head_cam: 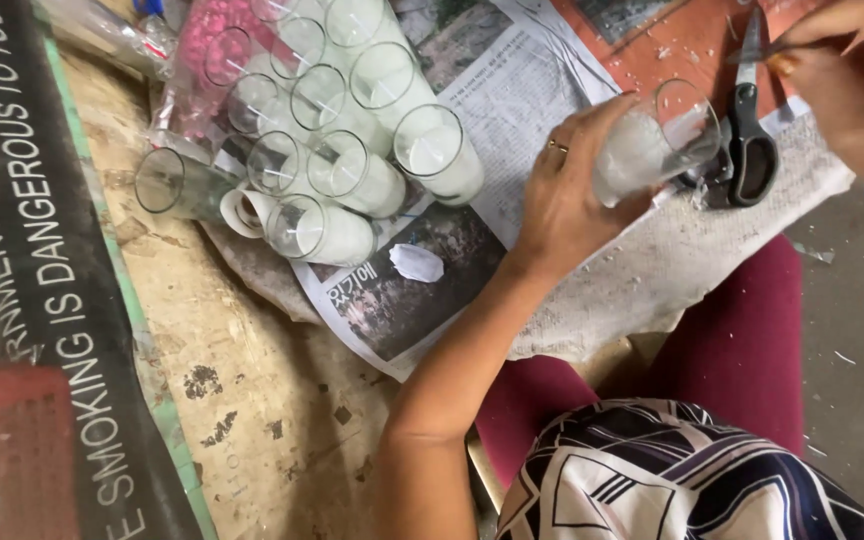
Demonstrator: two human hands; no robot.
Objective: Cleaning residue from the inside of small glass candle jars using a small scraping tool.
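— Two hands are working over a newspaper-covered bench: the left hand [562, 200] is wrapping its fingers around a glass candle jar [652, 145] filled with white wax, holding it tilted just above the newspaper [512, 90], its open mouth facing the right hand [852, 90].

— And the right?

— It is pinching something thin near the top edge of the view; what exactly, I cannot tell. Its fingers are closing tight on it, beside the black-handled scissors [749, 140] lying just behind the jar.

— What is looking risky?

— The jar is hanging at a slant, gripped around its body only. A slip of wax-slick fingers could be dropping glass onto the bench, or knocking it against the scissors, which are almost touching its rim.

— What else is crowding the bench?

— About a dozen more wax-filled glass jars [352, 120] are lying clustered to the left, touching one another, one empty glass [167, 182] at their edge. A white wax scrap [417, 263] is sitting on the paper between cluster and wrist, and a roll of tape [242, 212] is resting against the jars. A careless elbow swing could be sending that pile rolling.
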